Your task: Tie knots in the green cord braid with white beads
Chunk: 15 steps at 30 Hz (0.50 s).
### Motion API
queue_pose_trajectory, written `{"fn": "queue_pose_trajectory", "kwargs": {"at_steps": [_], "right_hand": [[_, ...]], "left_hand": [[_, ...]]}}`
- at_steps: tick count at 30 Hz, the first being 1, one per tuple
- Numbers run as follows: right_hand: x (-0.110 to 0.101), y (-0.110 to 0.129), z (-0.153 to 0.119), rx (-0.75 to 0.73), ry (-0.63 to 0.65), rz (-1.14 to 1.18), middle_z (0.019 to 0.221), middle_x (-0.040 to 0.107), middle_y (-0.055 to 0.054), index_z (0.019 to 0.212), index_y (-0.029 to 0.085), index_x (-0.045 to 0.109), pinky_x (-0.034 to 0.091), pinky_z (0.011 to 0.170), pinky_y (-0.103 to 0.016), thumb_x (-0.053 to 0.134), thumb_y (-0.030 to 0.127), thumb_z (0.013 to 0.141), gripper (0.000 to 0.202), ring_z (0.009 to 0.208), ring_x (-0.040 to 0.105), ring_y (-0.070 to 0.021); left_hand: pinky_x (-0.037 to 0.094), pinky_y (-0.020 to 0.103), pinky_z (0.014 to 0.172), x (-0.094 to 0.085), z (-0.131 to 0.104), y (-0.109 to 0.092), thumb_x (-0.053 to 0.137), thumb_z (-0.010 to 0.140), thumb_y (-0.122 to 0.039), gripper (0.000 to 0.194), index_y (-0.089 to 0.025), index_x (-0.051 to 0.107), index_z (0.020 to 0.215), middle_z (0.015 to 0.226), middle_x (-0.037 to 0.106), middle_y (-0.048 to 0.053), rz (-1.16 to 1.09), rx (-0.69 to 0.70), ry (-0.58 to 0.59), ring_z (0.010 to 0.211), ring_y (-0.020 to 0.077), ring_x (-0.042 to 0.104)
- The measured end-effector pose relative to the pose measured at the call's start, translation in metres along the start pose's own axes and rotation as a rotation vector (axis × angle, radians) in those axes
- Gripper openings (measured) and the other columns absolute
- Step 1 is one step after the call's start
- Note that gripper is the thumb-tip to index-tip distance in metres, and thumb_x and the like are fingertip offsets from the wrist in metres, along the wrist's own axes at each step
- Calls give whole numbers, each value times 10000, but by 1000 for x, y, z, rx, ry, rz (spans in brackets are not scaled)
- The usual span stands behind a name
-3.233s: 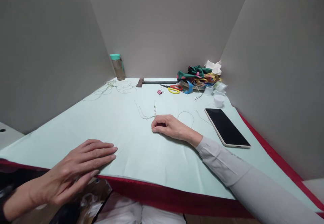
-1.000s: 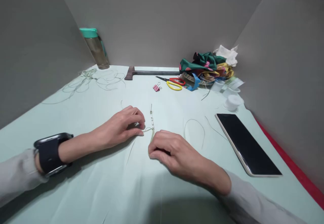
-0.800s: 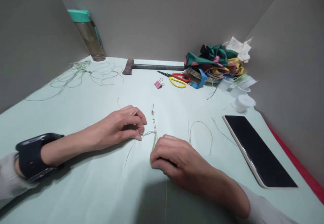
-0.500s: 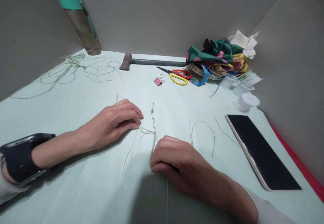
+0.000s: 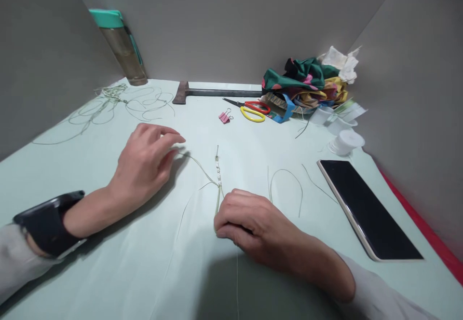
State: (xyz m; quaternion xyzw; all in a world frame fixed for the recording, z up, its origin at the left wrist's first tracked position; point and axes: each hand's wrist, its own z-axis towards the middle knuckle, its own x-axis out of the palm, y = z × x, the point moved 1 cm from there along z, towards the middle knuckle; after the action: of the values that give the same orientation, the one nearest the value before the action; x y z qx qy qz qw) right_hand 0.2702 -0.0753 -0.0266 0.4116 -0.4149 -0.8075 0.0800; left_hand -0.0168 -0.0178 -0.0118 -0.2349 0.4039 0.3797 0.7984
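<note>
A thin, pale green braided cord (image 5: 218,170) with small whitish beads or knots along it lies upright in front of me on the pale cloth. Loose strands fan out from its lower end. My right hand (image 5: 244,218) is closed, pinching the lower green strands against the table; its fingertips partly hide them. To the left, my left hand (image 5: 150,158) is raised slightly, thumb and index finger apart. A green strand (image 5: 198,164) runs from the braid to beneath its fingertips. Another thin strand (image 5: 186,206) curves down on the table between the hands.
Behind lie a hatchet (image 5: 217,92), scissors (image 5: 249,110) and a pink binder clip (image 5: 224,116). Tangled cord (image 5: 115,95) and a bottle (image 5: 125,52) sit back left. A fabric heap (image 5: 307,81), a white spool (image 5: 346,142) and a phone (image 5: 369,209) are right, near cord offcuts (image 5: 285,170).
My left hand has moved away up and left from the braid, its fingers parting and the green strand stretching out longer. My right hand keeps its pinch. The view has shifted slightly.
</note>
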Motion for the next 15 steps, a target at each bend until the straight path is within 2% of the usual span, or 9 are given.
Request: {"fn": "queue_pose_trajectory", "kwargs": {"at_steps": [3, 4, 8, 11, 13, 15], "right_hand": [[1, 1, -1, 15, 5, -9, 886, 723, 8, 873, 229, 635, 495, 865, -281, 658, 120, 1133, 283, 872, 621, -160], [1, 1, -1, 23, 6, -13, 892, 728, 5, 873, 229, 638, 499, 870, -283, 654, 127, 1138, 284, 878, 627, -162], [3, -1, 0, 35, 7, -29, 897, 738, 1, 892, 231, 660, 506, 868, -286, 639, 135, 1145, 271, 888, 636, -167], [4, -2, 0, 17, -4, -38, 888, 735, -3, 892, 227, 669, 505, 857, -292, 629, 134, 1143, 271, 875, 630, -169], [4, -2, 0, 1, -14, -40, 901, 743, -11, 906, 221, 677, 513, 859, -293, 618, 152, 1160, 270, 878, 636, -170], [3, -1, -1, -16, -23, -41, 908, 749, -17, 915, 217, 683, 521, 851, -293, 612, 163, 1170, 270, 876, 643, -171]], "left_hand": [[620, 433, 837, -8, -8, -29, 504, 1160, -87, 265, -193, 745, 1196, 1091, 821, 108, -65, 176, 39, 988, 285, 711], [636, 416, 842, -10, -12, -39, 515, 1184, -124, 242, -188, 745, 1220, 1103, 835, 101, -92, 230, 77, 994, 271, 741], [671, 497, 964, -17, -36, -70, 530, 1229, -246, 279, -100, 733, 1352, 1293, 867, 192, -106, 313, 177, 1162, 342, 793], [677, 472, 1099, -23, -56, -81, 472, 1234, -200, 367, -55, 665, 1511, 1385, 855, 219, -151, 293, 229, 1303, 337, 781], [644, 454, 1207, -28, -65, -83, 496, 1201, -127, 440, -78, 606, 1624, 1453, 838, 202, -191, 280, 266, 1440, 334, 730], [676, 422, 1171, -33, -67, -84, 532, 1165, -84, 490, -136, 614, 1646, 1403, 865, 161, -269, 292, 314, 1413, 318, 755]]}}
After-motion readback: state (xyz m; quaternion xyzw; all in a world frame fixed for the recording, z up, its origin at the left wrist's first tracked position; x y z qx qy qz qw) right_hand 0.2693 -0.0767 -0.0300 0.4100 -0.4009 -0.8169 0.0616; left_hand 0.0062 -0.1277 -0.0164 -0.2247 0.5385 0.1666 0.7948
